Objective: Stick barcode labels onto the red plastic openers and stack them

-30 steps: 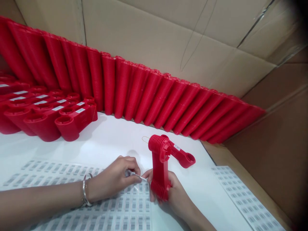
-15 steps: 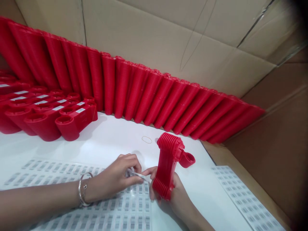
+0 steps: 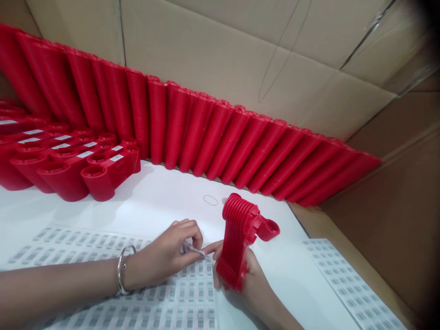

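My left hand [image 3: 177, 250] pinches a crumpled whitish strip of label paper [image 3: 189, 249] between thumb and fingers, above a sheet of barcode stickers [image 3: 172, 302]. My right hand [image 3: 252, 279] grips a nested stack of red plastic parts [image 3: 233, 250], tilted upright, with ring-shaped ends. One more red part juts out from the top of the stack to the right. The right index fingertip touches the end of the paper strip, where the two hands meet. The stack partly hides the right fingers.
Tall red stacks [image 3: 206, 133] lean in a row along the cardboard wall [image 3: 206, 46]. Labelled red stacks [image 3: 99, 178] stand at left. A rubber band [image 3: 210, 200] lies on the white table [image 3: 165, 192]. Another sticker sheet [image 3: 347, 279] is at right.
The small printed label that showed at the left fingertips is now mostly covered by the right index finger. The red stack has tilted slightly; both hands stay nearly in place.
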